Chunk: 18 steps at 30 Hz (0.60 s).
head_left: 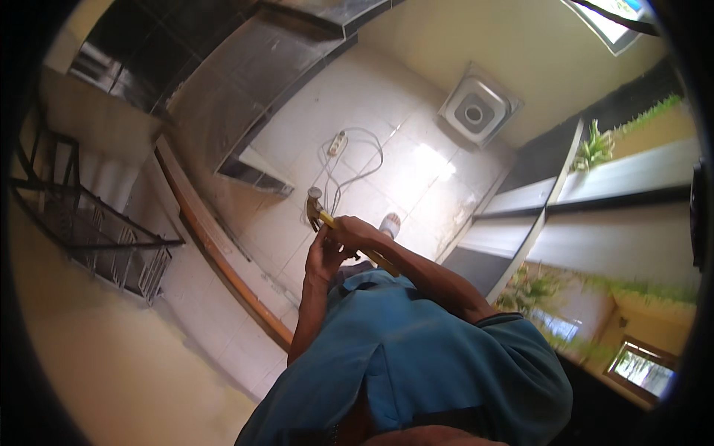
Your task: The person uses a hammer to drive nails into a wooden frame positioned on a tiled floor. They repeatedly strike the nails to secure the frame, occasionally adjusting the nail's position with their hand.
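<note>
One claw hammer [327, 218] is slanting through the hands, its head [314, 208] jutting out ahead of them. The right hand [355, 232] is gripping the handle; the left hand [321, 257] is sitting just beside it, its hold unclear. Keeping fingers clear of the head is likely helping control. Farther ahead, a grey cable [381, 152] and white power strip [338, 144] are lying on the floor [364, 97].

You are wearing a teal-blue short-sleeved shirt [446, 334], a straight seam [384, 368] running down its front. Dark trim [498, 318] is edging your right sleeve [532, 349]. Greyish trousers [346, 273] are showing beyond, with pale footwear [390, 224], its details too small to tell.
</note>
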Each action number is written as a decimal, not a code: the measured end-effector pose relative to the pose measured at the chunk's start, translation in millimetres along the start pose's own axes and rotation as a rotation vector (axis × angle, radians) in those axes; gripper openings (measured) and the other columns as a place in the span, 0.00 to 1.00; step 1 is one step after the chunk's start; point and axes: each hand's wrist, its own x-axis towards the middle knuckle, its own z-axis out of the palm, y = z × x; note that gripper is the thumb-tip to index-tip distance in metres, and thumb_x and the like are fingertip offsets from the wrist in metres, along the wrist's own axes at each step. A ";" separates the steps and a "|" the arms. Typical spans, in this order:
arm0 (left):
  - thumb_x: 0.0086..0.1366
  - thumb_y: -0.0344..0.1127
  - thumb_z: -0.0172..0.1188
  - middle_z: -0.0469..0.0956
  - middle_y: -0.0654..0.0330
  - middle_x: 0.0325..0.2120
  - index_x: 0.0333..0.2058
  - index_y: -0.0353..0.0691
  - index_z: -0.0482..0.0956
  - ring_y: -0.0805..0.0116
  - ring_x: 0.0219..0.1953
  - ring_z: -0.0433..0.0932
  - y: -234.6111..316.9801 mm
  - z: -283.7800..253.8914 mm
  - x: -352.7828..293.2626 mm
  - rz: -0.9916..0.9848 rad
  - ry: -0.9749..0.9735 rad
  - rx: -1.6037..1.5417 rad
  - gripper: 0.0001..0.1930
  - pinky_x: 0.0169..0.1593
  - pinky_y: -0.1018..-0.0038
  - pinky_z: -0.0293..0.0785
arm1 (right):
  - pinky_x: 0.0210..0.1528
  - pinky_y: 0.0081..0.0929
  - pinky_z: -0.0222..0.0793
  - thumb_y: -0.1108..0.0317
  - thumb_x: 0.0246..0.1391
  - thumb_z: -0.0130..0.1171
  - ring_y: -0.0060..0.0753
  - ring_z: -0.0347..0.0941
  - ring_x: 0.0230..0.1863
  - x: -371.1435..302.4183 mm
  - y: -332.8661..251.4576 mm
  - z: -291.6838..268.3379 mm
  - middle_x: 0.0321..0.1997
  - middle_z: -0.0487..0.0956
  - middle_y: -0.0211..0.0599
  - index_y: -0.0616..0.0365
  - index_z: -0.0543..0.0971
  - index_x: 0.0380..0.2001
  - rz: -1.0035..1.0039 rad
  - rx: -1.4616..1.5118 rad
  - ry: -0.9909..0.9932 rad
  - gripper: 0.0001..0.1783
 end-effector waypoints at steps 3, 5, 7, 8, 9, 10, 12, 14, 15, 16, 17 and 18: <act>0.74 0.47 0.57 0.79 0.62 0.53 0.56 0.44 0.78 0.62 0.57 0.74 22.5 61.4 62.2 -0.106 -0.101 -0.145 0.18 0.58 0.51 0.72 | 0.34 0.40 0.80 0.55 0.63 0.54 0.48 0.85 0.31 -5.4 -20.4 -101.7 0.30 0.84 0.52 0.69 0.80 0.40 0.065 0.098 0.012 0.23; 0.75 0.46 0.57 0.79 0.62 0.53 0.57 0.44 0.77 0.62 0.56 0.75 30.3 109.2 110.2 -0.187 -0.184 -0.217 0.19 0.59 0.51 0.72 | 0.37 0.46 0.79 0.56 0.63 0.53 0.54 0.85 0.35 -6.0 -17.0 -161.6 0.32 0.84 0.57 0.69 0.82 0.38 0.067 0.072 0.101 0.22; 0.75 0.43 0.55 0.79 0.61 0.52 0.57 0.43 0.76 0.63 0.56 0.75 35.2 139.9 159.0 -0.206 -0.221 -0.183 0.17 0.58 0.53 0.72 | 0.37 0.45 0.78 0.51 0.66 0.51 0.53 0.84 0.34 12.7 11.7 -208.2 0.32 0.84 0.55 0.67 0.81 0.40 -0.030 -0.161 0.131 0.25; 0.75 0.42 0.55 0.79 0.60 0.52 0.57 0.43 0.75 0.64 0.55 0.75 41.8 154.5 178.7 -0.246 -0.257 -0.217 0.17 0.58 0.54 0.72 | 0.35 0.43 0.78 0.48 0.68 0.49 0.51 0.84 0.32 14.4 4.8 -234.2 0.30 0.84 0.53 0.67 0.80 0.40 0.062 -0.100 0.155 0.27; 0.74 0.42 0.54 0.79 0.60 0.51 0.56 0.42 0.75 0.64 0.55 0.75 47.8 167.2 203.0 -0.288 -0.297 -0.249 0.17 0.58 0.54 0.73 | 0.33 0.41 0.78 0.46 0.70 0.48 0.48 0.84 0.30 18.0 1.1 -261.2 0.28 0.84 0.51 0.67 0.78 0.41 0.156 -0.039 0.184 0.29; 0.74 0.42 0.55 0.79 0.59 0.51 0.54 0.42 0.76 0.65 0.55 0.75 51.7 175.3 230.8 -0.254 -0.275 -0.211 0.16 0.56 0.55 0.73 | 0.33 0.41 0.78 0.45 0.70 0.49 0.48 0.84 0.30 23.9 0.4 -288.3 0.28 0.83 0.51 0.67 0.78 0.40 0.083 -0.111 0.176 0.29; 0.74 0.42 0.55 0.80 0.59 0.49 0.53 0.42 0.76 0.66 0.53 0.77 61.3 196.2 286.5 -0.179 -0.286 -0.073 0.15 0.56 0.55 0.74 | 0.35 0.47 0.77 0.49 0.69 0.51 0.53 0.83 0.33 43.4 23.0 -328.5 0.29 0.83 0.53 0.64 0.79 0.43 0.010 -0.070 0.296 0.25; 0.74 0.40 0.54 0.83 0.60 0.42 0.51 0.43 0.77 0.66 0.46 0.81 77.4 220.7 334.7 -0.140 -0.147 0.009 0.12 0.56 0.56 0.77 | 0.33 0.46 0.74 0.48 0.69 0.53 0.53 0.82 0.31 72.0 39.4 -378.1 0.27 0.81 0.52 0.59 0.78 0.47 0.050 -0.180 0.369 0.23; 0.75 0.41 0.54 0.83 0.60 0.38 0.50 0.44 0.77 0.64 0.42 0.83 78.3 244.5 357.6 -0.077 -0.041 0.112 0.11 0.57 0.58 0.78 | 0.32 0.45 0.73 0.48 0.69 0.52 0.52 0.81 0.30 82.9 42.5 -405.5 0.26 0.81 0.51 0.59 0.79 0.45 0.081 -0.120 0.406 0.23; 0.75 0.42 0.53 0.83 0.60 0.37 0.49 0.44 0.77 0.66 0.40 0.83 85.5 254.9 385.7 -0.062 -0.025 0.226 0.12 0.53 0.62 0.79 | 0.31 0.43 0.72 0.47 0.70 0.52 0.52 0.81 0.28 91.8 43.7 -431.9 0.25 0.80 0.49 0.58 0.79 0.44 0.111 -0.060 0.443 0.23; 0.76 0.44 0.53 0.83 0.60 0.36 0.49 0.44 0.77 0.67 0.37 0.82 89.9 263.3 405.1 -0.066 0.006 0.334 0.13 0.50 0.65 0.80 | 0.30 0.42 0.71 0.46 0.70 0.51 0.51 0.80 0.27 97.2 44.9 -455.5 0.23 0.80 0.48 0.58 0.79 0.43 0.160 0.011 0.469 0.24; 0.76 0.44 0.53 0.83 0.60 0.36 0.49 0.44 0.77 0.69 0.34 0.80 102.4 280.8 421.3 -0.090 0.033 0.411 0.13 0.45 0.70 0.79 | 0.30 0.40 0.69 0.43 0.71 0.50 0.45 0.76 0.24 103.2 43.0 -481.3 0.21 0.78 0.46 0.59 0.80 0.40 0.154 0.020 0.491 0.27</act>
